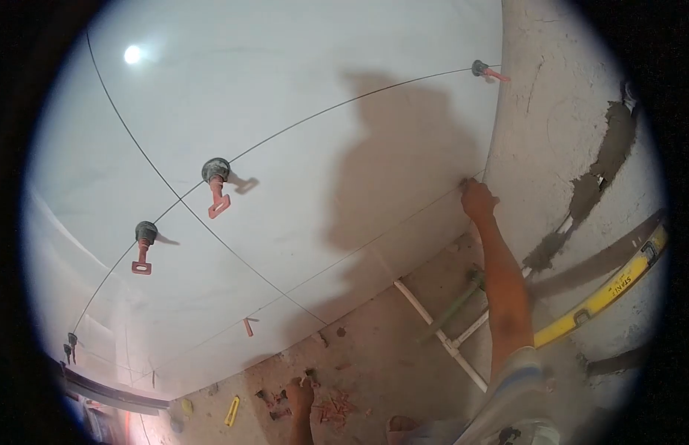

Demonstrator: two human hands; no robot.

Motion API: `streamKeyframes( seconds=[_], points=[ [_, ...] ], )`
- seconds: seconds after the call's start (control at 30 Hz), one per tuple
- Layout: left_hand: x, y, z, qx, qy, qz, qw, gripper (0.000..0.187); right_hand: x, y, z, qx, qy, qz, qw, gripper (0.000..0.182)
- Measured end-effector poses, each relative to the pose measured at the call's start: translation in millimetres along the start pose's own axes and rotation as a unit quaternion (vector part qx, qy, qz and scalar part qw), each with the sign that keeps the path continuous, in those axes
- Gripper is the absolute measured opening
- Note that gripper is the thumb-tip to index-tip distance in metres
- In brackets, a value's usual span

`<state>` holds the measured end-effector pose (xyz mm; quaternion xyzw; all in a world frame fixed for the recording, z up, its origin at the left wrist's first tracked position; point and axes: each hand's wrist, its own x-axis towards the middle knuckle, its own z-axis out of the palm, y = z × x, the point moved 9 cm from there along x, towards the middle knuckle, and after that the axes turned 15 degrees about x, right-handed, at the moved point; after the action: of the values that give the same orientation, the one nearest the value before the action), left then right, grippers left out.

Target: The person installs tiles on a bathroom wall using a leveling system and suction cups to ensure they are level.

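Large white wall tiles meet at thin dark joints. My right hand is raised to the lower horizontal joint near the tile's right edge, fingers closed on a small dark tile leveler, mostly hidden by them. Low by the floor, my left hand has curled fingers with another dark tile leveler at their tips. Loose red leveler pieces lie beside it. Along the upper joint sit several tile levelers with red T-shaped keys, including a large dark one. A red peg sticks out of the lower joint.
A yellow spirit level leans along the rough right wall, which has a dark mortar streak. White pipes and a green pipe stand in the corner. A yellow utility knife lies on the floor.
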<state>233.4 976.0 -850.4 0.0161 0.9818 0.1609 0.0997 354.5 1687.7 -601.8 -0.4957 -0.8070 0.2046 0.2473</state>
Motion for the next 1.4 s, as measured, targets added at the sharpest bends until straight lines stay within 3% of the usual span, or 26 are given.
streamKeyframes(
  seconds=[0.07,0.2,0.27,0.37,0.43,0.5,0.57,0.63,0.67,0.73,0.8,0.87,0.93,1.07,1.13,1.2,1.23,1.3,1.4],
  points=[
    [1.3,-10.5,-2.4,-0.039,-0.018,-0.041,0.998,0.043,4.2,-0.3,2.3,0.042,0.027,-0.073,0.996,0.018],
    [3.9,-25.5,-16.6,-0.042,-0.011,-0.052,0.998,0.043,-6.2,-5.5,-14.5,0.069,-0.005,-0.031,0.997,0.017],
    [4.1,-28.0,-30.7,-0.045,-0.013,-0.069,0.996,0.043,17.9,21.4,-10.1,0.041,0.073,-0.101,0.991,0.019],
    [-8.9,-12.0,-50.2,0.002,-0.019,-0.072,0.997,0.044,9.5,67.1,-40.5,0.127,0.026,-0.075,0.989,0.022],
    [-2.9,-26.0,-31.8,-0.139,-0.047,-0.1,0.984,0.043,-15.6,74.6,-49.2,0.104,0.018,-0.06,0.993,0.024],
    [-1.0,-15.7,-28.4,-0.072,-0.029,-0.084,0.993,0.041,-50.4,55.1,-29.1,0.161,-0.046,-0.044,0.985,0.029],
    [6.1,6.0,-27.7,-0.013,0.002,-0.066,0.998,0.04,-89.6,27.2,-9.2,0.239,-0.094,-0.079,0.963,0.035],
    [6.0,60.6,-34.6,0.067,0.072,0.101,0.99,0.032,-139.7,-1.8,8.3,0.262,-0.081,-0.138,0.952,0.039],
    [-3.7,96.3,-41.4,0.013,0.03,0.137,0.99,0.028,-164.8,-16.7,13.6,0.26,-0.076,-0.16,0.949,0.04],
    [-31.5,187.8,-92.5,-0.092,-0.034,0.179,0.979,0.019,-215.2,-63.4,2.0,0.401,-0.178,-0.105,0.893,0.039],
    [-62.2,250.9,-162.9,-0.079,0.142,0.387,0.908,0.018,-253.8,-67.6,57.2,0.472,-0.28,-0.021,0.835,0.033],
    [-76.3,281.5,-236.0,-0.154,0.231,0.379,0.883,0.017,-293.5,-81.4,91.7,0.506,-0.352,-0.025,0.787,0.032],
    [-102.9,306.8,-314.3,-0.126,0.381,0.439,0.804,0.019,-335.2,-93.1,129.1,0.465,-0.416,-0.03,0.781,0.032],
    [-128.7,325.2,-419.1,-0.137,0.545,0.391,0.729,0.041,-400.4,-121.8,138.7,0.426,-0.473,-0.056,0.769,0.033],
    [-117.2,347.2,-436.9,-0.115,0.522,0.415,0.736,0.045,-423.6,-127.3,147.8,0.407,-0.487,-0.084,0.768,0.034],
    [-101.9,360.9,-440.8,-0.1,0.502,0.435,0.74,0.049,-442.3,-130.7,162.3,0.42,-0.529,-0.098,0.731,0.035],
    [-97.3,369.6,-436.9,-0.097,0.498,0.477,0.718,0.047,-446.1,-123.2,182.8,0.422,-0.522,-0.099,0.735,0.035],
    [-90.4,379.9,-433.4,-0.096,0.491,0.522,0.691,0.045,-464.1,-111.2,227.0,0.35,-0.495,-0.222,0.763,0.037],
    [-88.6,386.6,-438.8,-0.06,0.523,0.527,0.667,0.039,-488.7,-94.4,229.9,0.317,-0.517,-0.214,0.766,0.04]
  ],
)
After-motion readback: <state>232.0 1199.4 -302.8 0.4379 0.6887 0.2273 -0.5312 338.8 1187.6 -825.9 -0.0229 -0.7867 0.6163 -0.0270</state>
